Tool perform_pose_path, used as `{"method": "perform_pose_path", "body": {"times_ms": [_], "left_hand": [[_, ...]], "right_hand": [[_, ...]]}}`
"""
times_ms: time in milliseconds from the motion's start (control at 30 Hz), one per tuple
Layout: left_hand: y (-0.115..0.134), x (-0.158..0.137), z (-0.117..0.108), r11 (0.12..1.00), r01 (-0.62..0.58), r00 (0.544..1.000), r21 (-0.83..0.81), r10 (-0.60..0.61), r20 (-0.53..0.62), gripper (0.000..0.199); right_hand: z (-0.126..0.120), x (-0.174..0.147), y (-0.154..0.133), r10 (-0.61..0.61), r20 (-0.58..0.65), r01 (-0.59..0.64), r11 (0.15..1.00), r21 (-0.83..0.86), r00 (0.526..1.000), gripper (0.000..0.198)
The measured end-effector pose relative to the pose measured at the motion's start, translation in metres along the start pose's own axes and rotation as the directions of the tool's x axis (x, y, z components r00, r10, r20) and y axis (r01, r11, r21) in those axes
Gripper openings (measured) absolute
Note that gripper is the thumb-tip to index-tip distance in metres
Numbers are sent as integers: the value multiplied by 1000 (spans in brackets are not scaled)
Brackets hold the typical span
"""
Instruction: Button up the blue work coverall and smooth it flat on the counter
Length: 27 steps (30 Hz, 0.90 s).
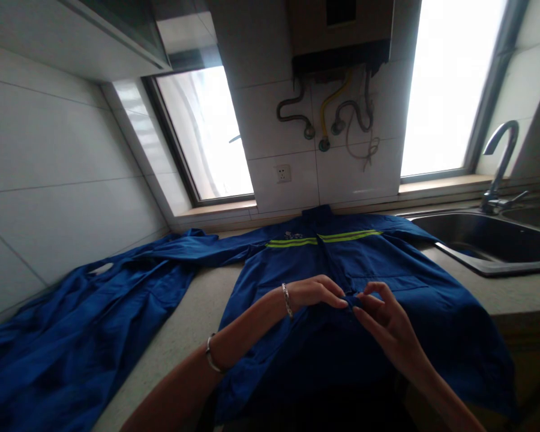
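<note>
A blue work jacket (274, 273) with yellow-green stripes lies spread front side up on the counter, its collar toward the wall and its lower part hanging over the front edge. My left hand (317, 292), with bracelets on the wrist and forearm, pinches the jacket's front edge near the middle. Close beside it, my right hand (389, 321) grips the same bit of cloth between thumb and fingers. The fabric is bunched up a little between the fingertips. Whether a button or zip is there is too small and dark to tell.
Another blue garment (72, 324) lies crumpled on the counter (180, 318) at the left. A sink (481, 240) with a curved tap (499, 162) is at the right. Pipes (326, 114) and a socket (283, 173) are on the tiled wall behind.
</note>
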<state>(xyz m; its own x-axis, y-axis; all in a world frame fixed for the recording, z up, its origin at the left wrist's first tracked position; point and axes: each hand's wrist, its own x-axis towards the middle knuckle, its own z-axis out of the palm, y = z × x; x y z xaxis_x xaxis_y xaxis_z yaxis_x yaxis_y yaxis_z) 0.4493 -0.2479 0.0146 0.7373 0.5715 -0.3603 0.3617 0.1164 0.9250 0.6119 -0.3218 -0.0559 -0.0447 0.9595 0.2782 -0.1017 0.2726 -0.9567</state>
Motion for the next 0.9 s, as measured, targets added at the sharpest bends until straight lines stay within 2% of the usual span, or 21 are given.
{"method": "perform_pose_path", "body": {"times_ms": [100, 233, 367, 533, 667, 767, 900], "left_hand": [[2, -1, 2, 1000, 23, 1000, -10, -23, -16, 20], [2, -2, 1, 991, -40, 999, 128, 42, -16, 25], [0, -2, 1, 983, -68, 998, 172, 68, 5, 39], [0, -2, 6, 967, -148, 988, 205, 155, -15, 33], [1, -4, 7, 942, -204, 978, 268, 208, 15, 27], [1, -5, 5, 882, -233, 970, 409, 241, 34, 27], [3, -10, 4, 667, -346, 927, 660, 354, 128, 26]], "right_hand": [[4, -5, 0, -53, -49, 47, 992, -115, 997, 30], [2, -8, 0, -90, -55, 77, 977, -198, 994, 28], [-3, -5, -1, -65, -3, 64, 982, -179, 998, 28], [-6, -1, -5, -30, 87, 44, 986, -164, 996, 33], [-8, 0, -9, 16, 114, -3, 994, -113, 993, 42], [-9, 2, -8, 68, 117, -63, 997, -46, 991, 45], [-11, 0, -4, 75, 107, -70, 996, -46, 991, 46]]}}
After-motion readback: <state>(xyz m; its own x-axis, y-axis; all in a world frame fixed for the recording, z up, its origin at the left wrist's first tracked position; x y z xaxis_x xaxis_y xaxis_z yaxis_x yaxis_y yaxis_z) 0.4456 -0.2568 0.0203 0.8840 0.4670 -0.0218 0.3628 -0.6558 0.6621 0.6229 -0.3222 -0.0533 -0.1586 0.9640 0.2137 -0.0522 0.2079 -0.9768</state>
